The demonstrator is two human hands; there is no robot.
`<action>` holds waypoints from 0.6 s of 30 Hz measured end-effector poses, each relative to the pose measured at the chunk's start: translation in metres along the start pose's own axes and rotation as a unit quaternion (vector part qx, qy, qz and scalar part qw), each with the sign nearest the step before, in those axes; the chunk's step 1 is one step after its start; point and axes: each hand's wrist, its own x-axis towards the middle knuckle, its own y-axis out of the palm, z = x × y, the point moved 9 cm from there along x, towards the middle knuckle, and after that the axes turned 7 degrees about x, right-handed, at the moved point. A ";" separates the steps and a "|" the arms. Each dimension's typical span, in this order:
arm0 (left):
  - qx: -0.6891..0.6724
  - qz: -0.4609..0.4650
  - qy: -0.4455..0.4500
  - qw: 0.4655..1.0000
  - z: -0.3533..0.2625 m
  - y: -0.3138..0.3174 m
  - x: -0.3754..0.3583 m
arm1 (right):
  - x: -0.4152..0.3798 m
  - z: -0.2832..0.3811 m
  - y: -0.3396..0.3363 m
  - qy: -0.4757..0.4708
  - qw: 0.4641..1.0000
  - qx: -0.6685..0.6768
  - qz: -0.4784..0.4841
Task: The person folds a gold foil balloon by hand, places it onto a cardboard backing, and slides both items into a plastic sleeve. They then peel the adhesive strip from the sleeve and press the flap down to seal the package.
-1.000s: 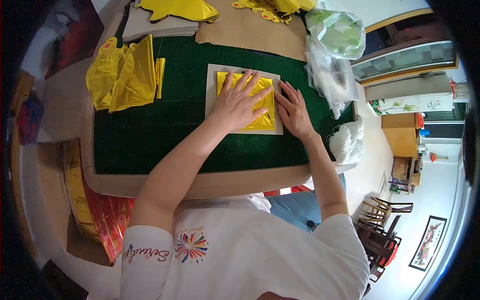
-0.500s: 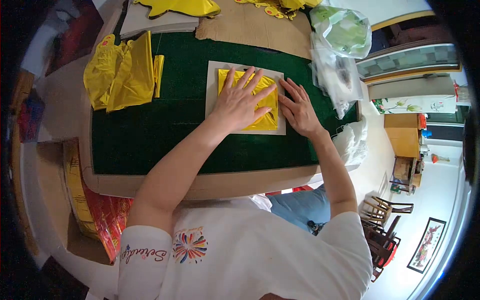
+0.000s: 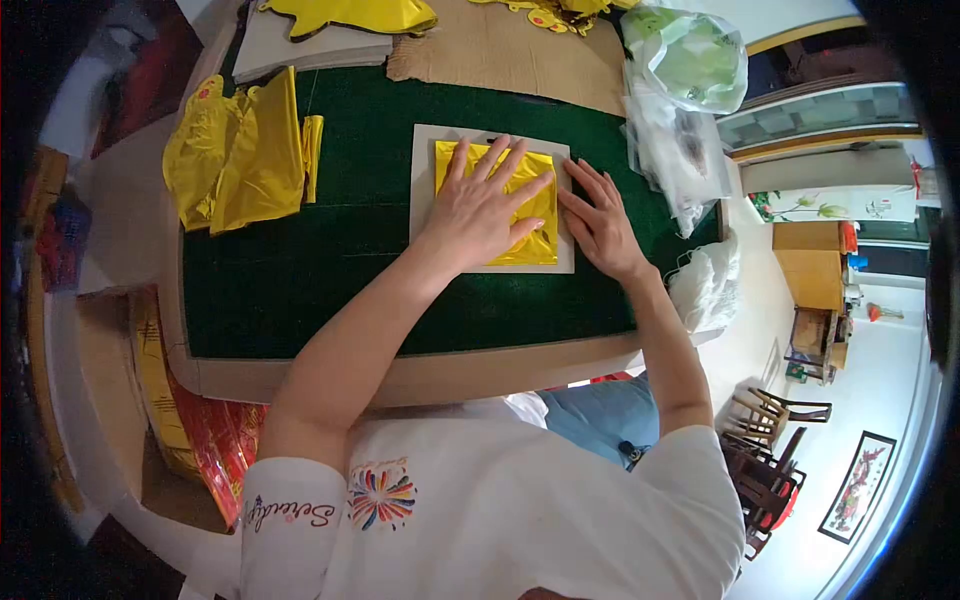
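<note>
Head view: yellow foil (image 3: 538,249) beneath the left hand (image 3: 474,213).

White short-sleeved T-shirt (image 3: 520,500), bearing on its front a multicoloured burst of radiating strokes (image 3: 382,497) with small lettering above; dark cursive lettering (image 3: 290,513) with a small pinkish mark runs across one sleeve (image 3: 290,540). Lower garment (image 3: 600,412): light blue. Forearms and hands: bare.
</note>
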 end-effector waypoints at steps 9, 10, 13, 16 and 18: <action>-0.017 0.006 0.001 1.000 0.000 -0.003 0.000 | 0.004 0.006 0.000 0.000 1.000 -0.010 0.023; -0.016 0.012 0.000 1.000 0.000 -0.003 0.000 | 0.004 0.005 0.001 0.003 1.000 -0.011 0.029; -0.017 0.013 -0.004 1.000 0.000 -0.003 0.000 | 0.004 0.008 -0.001 0.001 0.999 -0.011 0.030; -0.015 0.014 -0.008 1.000 0.001 -0.001 0.000 | 0.000 0.006 0.000 -0.002 1.000 0.014 0.013; -0.014 0.019 -0.009 1.000 0.001 -0.001 0.000 | -0.001 0.007 -0.002 -0.004 0.999 0.034 -0.001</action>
